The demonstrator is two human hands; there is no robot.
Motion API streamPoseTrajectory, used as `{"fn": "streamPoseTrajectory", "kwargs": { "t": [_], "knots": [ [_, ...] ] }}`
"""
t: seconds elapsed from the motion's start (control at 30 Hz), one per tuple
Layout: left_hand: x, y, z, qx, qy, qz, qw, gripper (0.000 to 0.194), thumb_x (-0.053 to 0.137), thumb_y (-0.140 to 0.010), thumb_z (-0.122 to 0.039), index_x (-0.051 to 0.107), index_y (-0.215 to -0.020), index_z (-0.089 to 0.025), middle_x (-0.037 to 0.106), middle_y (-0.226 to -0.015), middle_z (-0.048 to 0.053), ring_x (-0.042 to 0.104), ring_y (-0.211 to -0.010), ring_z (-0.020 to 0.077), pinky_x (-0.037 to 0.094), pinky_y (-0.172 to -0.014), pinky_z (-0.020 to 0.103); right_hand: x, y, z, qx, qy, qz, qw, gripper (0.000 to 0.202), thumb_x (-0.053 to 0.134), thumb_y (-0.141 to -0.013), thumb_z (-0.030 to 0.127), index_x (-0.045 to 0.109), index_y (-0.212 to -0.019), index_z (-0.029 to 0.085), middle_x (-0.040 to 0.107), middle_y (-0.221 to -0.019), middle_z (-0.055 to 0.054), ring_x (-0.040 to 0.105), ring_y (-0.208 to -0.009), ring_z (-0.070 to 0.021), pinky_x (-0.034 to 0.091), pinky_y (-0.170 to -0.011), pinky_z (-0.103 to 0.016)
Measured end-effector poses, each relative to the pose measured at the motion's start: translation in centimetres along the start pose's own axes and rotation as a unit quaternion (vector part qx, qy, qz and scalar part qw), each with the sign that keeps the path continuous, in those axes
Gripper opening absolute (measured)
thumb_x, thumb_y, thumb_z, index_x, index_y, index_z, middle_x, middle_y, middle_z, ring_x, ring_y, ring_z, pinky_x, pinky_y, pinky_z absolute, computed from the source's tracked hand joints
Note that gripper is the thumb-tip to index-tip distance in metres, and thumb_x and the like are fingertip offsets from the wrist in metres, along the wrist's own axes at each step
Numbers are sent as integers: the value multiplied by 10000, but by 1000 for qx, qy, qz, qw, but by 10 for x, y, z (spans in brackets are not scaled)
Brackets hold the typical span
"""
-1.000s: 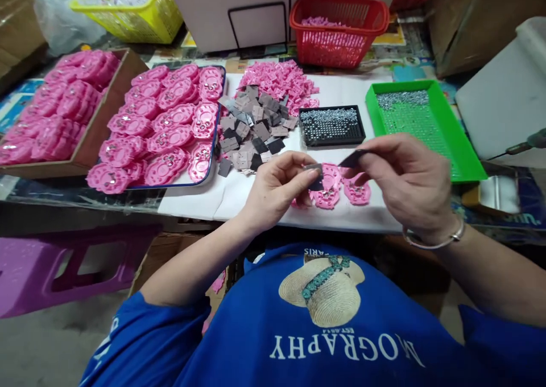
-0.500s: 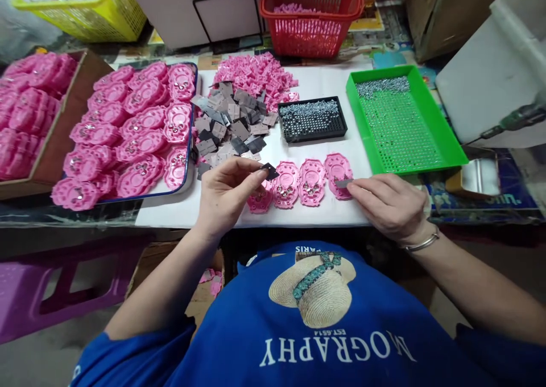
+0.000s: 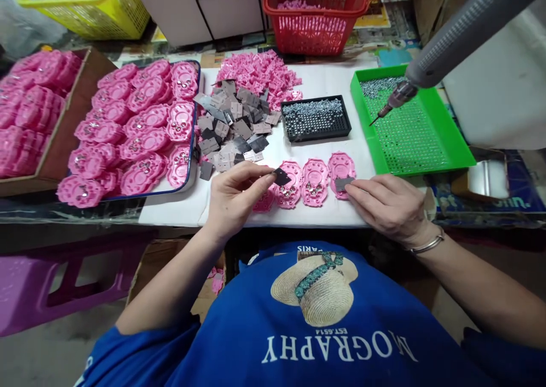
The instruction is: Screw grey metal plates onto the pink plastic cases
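Observation:
Between thumb and fingertips, my left hand pinches a small dark plate with holes, above the left end of a row of pink plastic casings. My right hand grips a grey plate by its edge, over the lower part of the rightmost pink casing. Shiny metal pieces show in the lower part of the middle casings. My left fingers partly hide the leftmost casing. A heap of loose grey plates lies just beyond my left hand.
An electric screwdriver hangs over a green tray of screws. A black screw tray stands behind the row. Left are a tray of stacked casings and a cardboard box. Small pink parts lie heaped before a red basket.
The screwdriver has swung in from the right over the green tray. My left hand has shifted slightly right with its dark plate, and the right-hand plate now sits flatter over the casing.

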State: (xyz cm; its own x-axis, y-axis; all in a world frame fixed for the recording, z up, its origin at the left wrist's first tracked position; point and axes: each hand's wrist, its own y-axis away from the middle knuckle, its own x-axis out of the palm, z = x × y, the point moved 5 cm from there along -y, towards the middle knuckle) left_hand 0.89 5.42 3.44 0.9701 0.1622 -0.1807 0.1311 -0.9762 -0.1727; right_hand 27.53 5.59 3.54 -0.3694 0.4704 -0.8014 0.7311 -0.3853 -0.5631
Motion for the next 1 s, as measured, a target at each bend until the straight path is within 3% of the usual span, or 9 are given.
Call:
{"fn": "streamPoseTrajectory", "kwargs": {
  "t": [0.17,0.33,0.43,0.5,0.57,0.67,0.77,0.87,1.0],
  "knots": [
    [15,3,5,-75,70,12,995,173,821,-750,-328,790,-871,-209,764,-827,26,687,-756,133,565,-721,248,-11,-20,3,84,-166,-43,982,185,676,-830,115,686,-1010,158,735,-942,-48,658,-807,-149,530,-731,-301],
    [33,9,-4,-71,99,46,991,194,817,-758,-342,782,-885,-200,766,-815,21,680,-684,123,576,-667,238,-4,-48,14,193,-328,-35,924,207,645,-882,159,696,-1082,166,737,-1015,-45,707,-894,-126,582,-807,-252],
    [37,12,-11,-32,69,93,993,176,777,-805,-341,781,-901,-194,763,-807,27,668,-660,114,556,-635,220,1,-54,17,200,-355,-43,912,161,641,-889,165,701,-1037,180,739,-974,-20,707,-864,-107,583,-776,-226],
    [32,11,-14,21,18,109,994,165,758,-825,-320,781,-931,-195,768,-858,40,678,-701,115,545,-641,209,3,-51,18,176,-323,-42,929,136,639,-882,145,699,-998,184,736,-936,-12,700,-838,-104,571,-745,-222],
    [18,7,-13,47,-29,87,995,182,744,-835,-311,774,-973,-196,769,-932,55,685,-745,121,548,-658,212,4,-47,18,146,-268,-36,952,124,648,-866,140,693,-975,176,731,-922,-21,694,-831,-118,557,-724,-234],
    [-7,-1,-5,11,-47,20,999,214,720,-857,-341,760,-1011,-199,759,-941,58,674,-728,122,554,-657,224,8,-42,16,143,-230,-24,962,98,639,-862,140,683,-948,156,721,-891,-29,679,-792,-121,531,-675,-237],
    [-11,-3,-4,11,-55,11,998,185,726,-852,-337,766,-968,-197,744,-885,45,658,-704,113,533,-635,211,9,-44,16,164,-251,-16,954,87,621,-873,141,678,-938,153,721,-886,-27,676,-785,-111,527,-668,-228],
    [7,3,-7,4,-12,57,998,198,738,-845,-314,754,-998,-190,750,-923,51,685,-787,128,546,-697,214,8,-50,16,224,-310,-23,924,61,639,-864,153,682,-906,163,719,-852,-15,670,-746,-98,529,-650,-209],
    [41,13,-6,-85,167,162,969,308,762,-826,-333,682,-1091,-196,742,-922,40,707,-760,143,582,-664,234,11,-51,19,330,-436,1,837,46,664,-861,203,679,-863,159,694,-754,5,635,-626,-75,506,-560,-179]
  ]
}}
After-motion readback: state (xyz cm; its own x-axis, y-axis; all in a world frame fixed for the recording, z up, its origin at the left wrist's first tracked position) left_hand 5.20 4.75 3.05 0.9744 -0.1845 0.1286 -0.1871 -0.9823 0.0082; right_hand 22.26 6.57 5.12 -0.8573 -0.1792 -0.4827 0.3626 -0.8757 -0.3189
